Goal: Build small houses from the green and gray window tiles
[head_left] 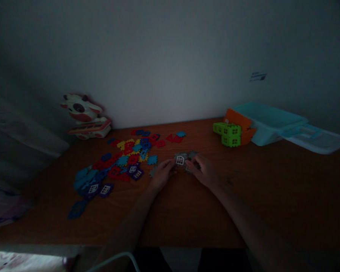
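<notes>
Both my hands meet around a grey building tile with a white window [180, 160] near the middle of the table. My left hand [163, 173] is closed on the tile's left edge. At the right, my right hand [202, 170] pinches an adjoining grey piece [192, 154], partly hidden by the fingers. Whether the grey pieces are fully joined I cannot tell. Another grey tile [152, 172] lies beside my left hand, half covered. Nearby to the left are dark purple tiles with white windows [133, 169] and a light blue tile [152, 160].
Loose red, yellow and blue tiles [130, 149] spread over the table's left half. A toy cow keyboard [86, 117] stands at the back left. At the back right are a joined green block [231, 134], orange panels [239, 119] and a light blue bin [269, 121] with a clear lid [317, 139].
</notes>
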### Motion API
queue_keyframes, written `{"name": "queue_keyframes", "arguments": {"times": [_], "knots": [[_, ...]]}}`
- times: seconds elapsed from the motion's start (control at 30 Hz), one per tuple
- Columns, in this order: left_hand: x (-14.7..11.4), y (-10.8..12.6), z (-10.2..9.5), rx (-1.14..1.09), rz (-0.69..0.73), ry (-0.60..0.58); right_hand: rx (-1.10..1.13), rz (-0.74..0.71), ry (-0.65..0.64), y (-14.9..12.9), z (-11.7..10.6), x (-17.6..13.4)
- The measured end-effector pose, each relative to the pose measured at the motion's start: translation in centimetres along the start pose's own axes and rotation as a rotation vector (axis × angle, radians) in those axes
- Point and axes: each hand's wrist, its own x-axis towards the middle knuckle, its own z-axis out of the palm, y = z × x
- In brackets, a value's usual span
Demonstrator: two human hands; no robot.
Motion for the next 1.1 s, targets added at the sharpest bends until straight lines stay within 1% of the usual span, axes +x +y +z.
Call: {"name": "queue_keyframes", "arguments": {"times": [0.07,0.27,0.43,0.6,0.67,0.77,0.87,1.0,1.1], "knots": [[0.0,0.1,-0.1,-0.025,-0.018,0.0,-0.004,0.029,0.038,0.0,-0.1,0.1],[0.1,0.4,-0.1,-0.161,-0.068,0.036,0.091,0.091,0.065,0.8,-0.2,-0.1],[0.2,0.3,-0.2,-0.165,-0.088,0.036,0.127,0.154,0.125,1.7,0.1,0.0],[0.1,0.4,-0.2,-0.168,-0.099,0.002,0.223,0.197,0.159,1.7,0.5,0.4],[0.0,0.5,-0.1,-0.184,-0.098,-0.007,0.305,0.227,0.158,1.8,0.8,0.6],[-0.1,0.7,0.0,-0.215,-0.1,-0.005,0.491,0.305,0.163,1.9,1.4,0.8],[-0.2,0.9,0.2,-0.239,-0.11,0.006,0.658,0.39,0.197,1.9,1.7,1.0],[-0.2,1.1,0.2,-0.239,-0.12,0.0,0.914,0.488,0.212,1.3,1.6,1.2],[-0.2,1.0,0.1,-0.221,-0.122,-0.015,1.021,0.541,0.219,0.7,1.3,1.3]]}}
